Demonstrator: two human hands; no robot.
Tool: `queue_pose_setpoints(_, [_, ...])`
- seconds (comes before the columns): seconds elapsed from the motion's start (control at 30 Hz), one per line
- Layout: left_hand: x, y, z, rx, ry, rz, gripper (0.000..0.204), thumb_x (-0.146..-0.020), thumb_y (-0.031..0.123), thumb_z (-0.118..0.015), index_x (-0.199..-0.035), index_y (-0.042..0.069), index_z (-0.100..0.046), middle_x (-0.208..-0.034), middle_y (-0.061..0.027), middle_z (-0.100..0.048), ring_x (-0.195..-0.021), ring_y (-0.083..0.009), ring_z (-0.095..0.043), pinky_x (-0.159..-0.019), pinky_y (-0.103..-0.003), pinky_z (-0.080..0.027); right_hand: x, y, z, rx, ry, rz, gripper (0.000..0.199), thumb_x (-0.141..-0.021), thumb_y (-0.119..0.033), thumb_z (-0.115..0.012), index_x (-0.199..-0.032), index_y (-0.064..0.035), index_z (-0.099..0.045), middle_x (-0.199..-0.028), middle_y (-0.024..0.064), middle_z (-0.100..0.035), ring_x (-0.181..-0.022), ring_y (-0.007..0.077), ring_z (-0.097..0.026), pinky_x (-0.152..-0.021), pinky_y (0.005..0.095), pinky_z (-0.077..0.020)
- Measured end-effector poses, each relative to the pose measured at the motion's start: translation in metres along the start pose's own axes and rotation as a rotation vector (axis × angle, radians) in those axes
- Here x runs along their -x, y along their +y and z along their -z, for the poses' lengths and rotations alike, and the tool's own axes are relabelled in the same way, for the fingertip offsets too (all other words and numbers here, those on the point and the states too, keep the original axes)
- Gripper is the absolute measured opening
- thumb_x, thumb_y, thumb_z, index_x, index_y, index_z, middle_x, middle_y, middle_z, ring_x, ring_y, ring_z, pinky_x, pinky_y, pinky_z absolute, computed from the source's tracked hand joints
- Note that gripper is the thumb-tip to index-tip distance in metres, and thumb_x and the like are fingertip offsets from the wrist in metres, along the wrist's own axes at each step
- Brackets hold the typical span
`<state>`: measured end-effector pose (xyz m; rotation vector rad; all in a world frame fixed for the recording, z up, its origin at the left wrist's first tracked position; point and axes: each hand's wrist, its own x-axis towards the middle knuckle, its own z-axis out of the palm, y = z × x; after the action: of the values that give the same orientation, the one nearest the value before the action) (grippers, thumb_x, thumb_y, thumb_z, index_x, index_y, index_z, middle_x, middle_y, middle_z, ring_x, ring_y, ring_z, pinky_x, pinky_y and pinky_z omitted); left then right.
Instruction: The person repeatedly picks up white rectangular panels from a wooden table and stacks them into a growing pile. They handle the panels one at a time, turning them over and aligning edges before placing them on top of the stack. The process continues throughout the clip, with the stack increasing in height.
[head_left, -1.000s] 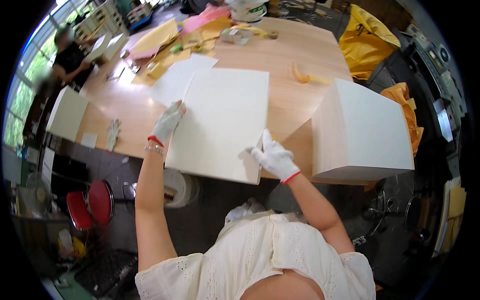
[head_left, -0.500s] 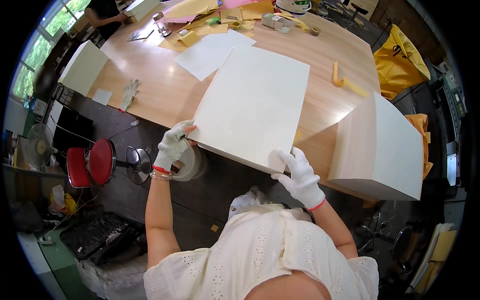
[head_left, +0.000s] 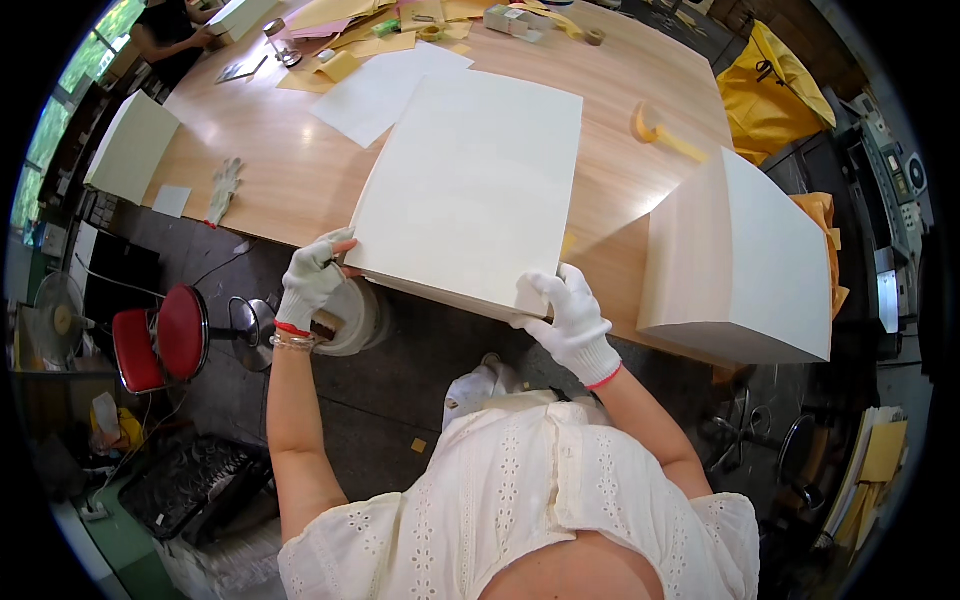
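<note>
A thick stack of large cream-white sheets (head_left: pixel 470 185) lies on the wooden table (head_left: pixel 280 170), its near edge jutting over the table's front edge. My left hand (head_left: pixel 312 280), in a white glove with a red cuff, grips the stack's near left corner. My right hand (head_left: pixel 570 320), gloved the same way, holds the near right corner with the thumb on top. Both hands are closed on the stack.
A tall block of white sheets (head_left: pixel 745 260) stands on the table to the right, another stack (head_left: pixel 130 145) at the far left. A single white sheet (head_left: pixel 385 85), yellow paper scraps and tape rolls lie farther back. A red stool (head_left: pixel 160 335) and a white bucket (head_left: pixel 350 315) stand below.
The stack has been drawn toward me and the table's near edge. Both hands shifted from its sides to its near corners, and my view has tilted lower.
</note>
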<state>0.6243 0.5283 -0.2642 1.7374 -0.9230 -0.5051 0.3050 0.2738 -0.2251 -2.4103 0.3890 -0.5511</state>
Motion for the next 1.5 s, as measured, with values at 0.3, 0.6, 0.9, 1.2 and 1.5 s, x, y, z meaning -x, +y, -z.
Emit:
queue_pose_setpoints(0.3, [0.002,0.002,-0.001,0.198,0.006,0.091,0.038,-0.079,-0.018,-0.059,-0.115,-0.006,-0.064,-0.133,-0.0148,-0.056,-0.114,-0.0212,-0.059,-0.088,-0.030,-0.057,0.001,0.001,-0.005,-0.007,0.059,0.046,0.061,-0.067,-0.021,-0.083,-0.120,-0.0123,-0.055,-0.107,0.0183,-0.053,-0.098,0.0377,-0.055,-0.082,0.0438,-0.0477])
queue_pose_setpoints(0.6, [0.016,0.021,0.006,0.000,0.026,0.213,0.063,-0.081,-0.008,-0.066,-0.140,0.000,-0.046,-0.137,-0.0096,-0.053,-0.119,-0.0185,-0.055,-0.101,-0.029,-0.044,0.028,0.008,0.030,-0.196,-0.116,0.022,0.066,-0.072,-0.021,-0.081,-0.130,-0.0059,-0.052,-0.119,0.0222,-0.053,-0.110,0.0379,-0.053,-0.093,0.0418,-0.0459])
queue_pose_setpoints(0.9, [-0.045,0.259,-0.206,0.074,-0.132,-0.286,0.046,-0.086,-0.010,-0.054,-0.131,0.000,-0.053,-0.137,-0.0110,-0.054,-0.129,-0.0190,-0.047,-0.106,-0.034,-0.040,0.136,0.053,0.130,-0.242,-0.210,-0.327,0.057,-0.091,-0.031,-0.063,-0.139,-0.0071,-0.045,-0.126,0.0162,-0.056,-0.107,0.0292,-0.062,-0.092,0.0378,-0.0495])
queue_pose_setpoints(1.2, [-0.048,0.434,-0.557,-0.366,-0.652,-1.056,0.037,-0.076,-0.003,-0.072,-0.112,0.001,-0.063,-0.117,-0.0134,-0.066,-0.105,-0.0288,-0.065,-0.088,-0.033,-0.051,0.245,0.121,0.215,-0.322,0.081,-0.392,0.052,-0.090,-0.032,-0.063,-0.131,-0.0025,-0.051,-0.115,0.0182,-0.063,-0.101,0.0319,-0.064,-0.089,0.0392,-0.0500])
queue_pose_setpoints(1.5, [-0.051,0.429,-0.683,-0.670,-0.556,-1.080,0.029,-0.069,-0.006,-0.075,-0.094,-0.002,-0.062,-0.098,-0.0116,-0.065,-0.089,-0.0248,-0.066,-0.076,-0.031,-0.056,0.314,0.171,0.254,-0.385,0.351,-0.322,0.047,-0.087,-0.028,-0.067,-0.125,-0.0022,-0.056,-0.117,0.0194,-0.062,-0.102,0.0340,-0.063,-0.088,0.0399,-0.0506])
